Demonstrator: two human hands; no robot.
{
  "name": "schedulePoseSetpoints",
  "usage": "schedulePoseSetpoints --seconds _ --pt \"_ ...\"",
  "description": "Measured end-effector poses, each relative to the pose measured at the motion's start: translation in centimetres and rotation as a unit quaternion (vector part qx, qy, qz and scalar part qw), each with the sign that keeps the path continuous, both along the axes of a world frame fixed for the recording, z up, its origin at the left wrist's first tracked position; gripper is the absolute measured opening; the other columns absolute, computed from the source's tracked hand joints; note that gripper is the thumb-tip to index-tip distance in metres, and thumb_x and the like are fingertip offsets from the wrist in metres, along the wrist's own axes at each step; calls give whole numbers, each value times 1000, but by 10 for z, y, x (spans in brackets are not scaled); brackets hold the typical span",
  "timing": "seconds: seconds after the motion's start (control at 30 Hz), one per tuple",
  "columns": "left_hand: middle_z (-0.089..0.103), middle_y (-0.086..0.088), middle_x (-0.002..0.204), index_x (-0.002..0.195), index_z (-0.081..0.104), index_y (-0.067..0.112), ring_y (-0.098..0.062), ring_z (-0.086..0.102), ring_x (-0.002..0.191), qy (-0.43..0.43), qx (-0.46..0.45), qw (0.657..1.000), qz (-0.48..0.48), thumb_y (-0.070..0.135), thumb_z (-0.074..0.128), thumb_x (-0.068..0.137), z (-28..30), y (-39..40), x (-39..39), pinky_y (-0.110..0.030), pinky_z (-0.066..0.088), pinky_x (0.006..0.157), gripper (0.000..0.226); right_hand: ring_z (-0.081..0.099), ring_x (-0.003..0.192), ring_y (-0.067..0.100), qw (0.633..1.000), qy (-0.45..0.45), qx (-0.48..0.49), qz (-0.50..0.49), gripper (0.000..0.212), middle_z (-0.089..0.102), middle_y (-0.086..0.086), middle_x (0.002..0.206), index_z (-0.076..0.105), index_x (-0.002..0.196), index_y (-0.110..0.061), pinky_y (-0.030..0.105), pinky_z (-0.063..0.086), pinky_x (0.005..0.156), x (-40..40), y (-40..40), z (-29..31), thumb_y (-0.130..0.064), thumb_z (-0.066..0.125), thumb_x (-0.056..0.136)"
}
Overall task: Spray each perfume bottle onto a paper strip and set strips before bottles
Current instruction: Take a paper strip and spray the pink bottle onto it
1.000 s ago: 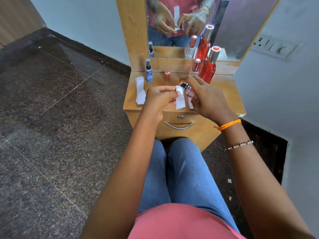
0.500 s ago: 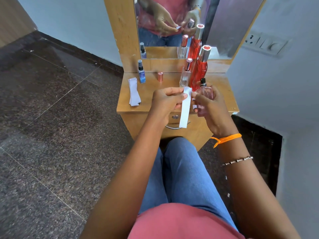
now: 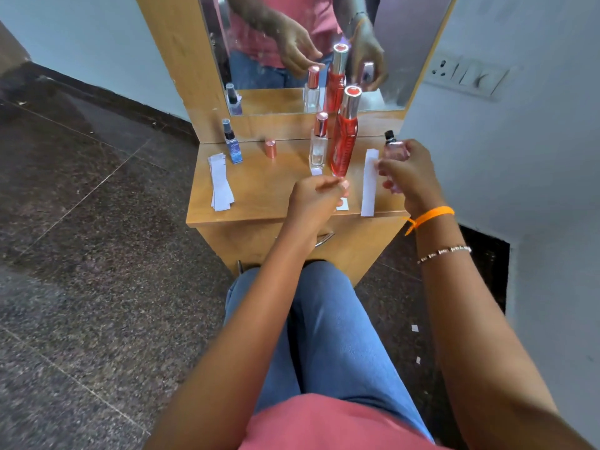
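The right hand (image 3: 409,177) grips the small pink perfume bottle (image 3: 394,150), fingers curled round its body, black nozzle up, long axis upright. The bottle hangs above the right rear corner of the dressing table (image 3: 259,190), not yet set down. Just to the left of the bottle lies a white paper strip (image 3: 370,182), flat on the table top, long axis running front to back, near end at the table's front edge. The seat for the bottle is judged to be behind the strip's far end; the right hand is the nearer. The left hand (image 3: 316,198) hovers over the front middle of the table, fingers loosely curled, holding nothing visible. The pink cap (image 3: 270,149) stands well left.
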State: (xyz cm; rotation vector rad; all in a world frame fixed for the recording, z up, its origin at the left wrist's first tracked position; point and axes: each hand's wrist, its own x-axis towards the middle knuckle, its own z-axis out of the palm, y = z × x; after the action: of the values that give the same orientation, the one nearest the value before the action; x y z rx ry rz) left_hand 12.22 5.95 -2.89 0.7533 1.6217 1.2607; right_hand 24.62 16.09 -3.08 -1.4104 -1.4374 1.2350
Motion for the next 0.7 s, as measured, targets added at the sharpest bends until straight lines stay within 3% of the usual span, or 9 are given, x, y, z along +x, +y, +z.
schedulePoseSetpoints --seconds 0.1,0.23,0.3,0.4,0.53,0.63,0.7 --pt "67 1 85 105 68 10 -7 59 69 6 -10 1000 -1 19 60 89 -3 1 -1 -16 46 65 20 51 65 15 997 -73 27 27 23 52 -1 81 52 94 -14 14 38 37 -11 21 -6 -2 61 77" --pt "68 -1 88 99 69 12 -8 61 74 9 -22 1000 2 18 60 89 -6 2 -2 -14 46 65 15 57 87 20 987 -139 73 23 31 58 2 94 57 107 -8 35 55 75 -19 32 -19 -9 63 77" --pt "69 -2 89 94 69 15 -9 61 76 11 -24 1000 3 18 60 89 -6 2 -2 -15 46 67 11 58 89 20 985 -150 80 14 29 58 2 95 57 107 -9 41 55 81 -21 32 -23 -12 63 79" --pt "69 -1 87 90 69 18 -10 60 75 24 -25 999 1 18 61 87 -9 3 -4 -17 44 66 8 60 94 23 980 -171 99 6 28 63 7 102 56 108 -9 38 53 81 -23 33 -27 -11 62 81" --pt "65 6 85 90 68 22 -12 60 81 85 2 996 35 17 61 86 -13 2 -15 -25 49 76 10 60 102 27 974 -193 114 -14 27 64 10 111 52 111 -8 31 47 77 -25 27 -28 -9 58 84" --pt "55 11 81 108 62 20 -12 56 81 177 17 981 81 14 56 89 -10 5 -30 -21 45 71 21 58 96 25 977 -170 123 -34 32 63 11 107 49 114 -4 24 40 70 -20 8 -21 -5 57 82" --pt "55 10 84 121 54 19 -16 56 88 219 12 969 110 12 51 91 -8 13 -42 -24 44 75 31 55 85 21 980 -148 130 -40 32 59 6 95 50 113 -4 21 34 60 -17 -11 -16 -5 57 82"
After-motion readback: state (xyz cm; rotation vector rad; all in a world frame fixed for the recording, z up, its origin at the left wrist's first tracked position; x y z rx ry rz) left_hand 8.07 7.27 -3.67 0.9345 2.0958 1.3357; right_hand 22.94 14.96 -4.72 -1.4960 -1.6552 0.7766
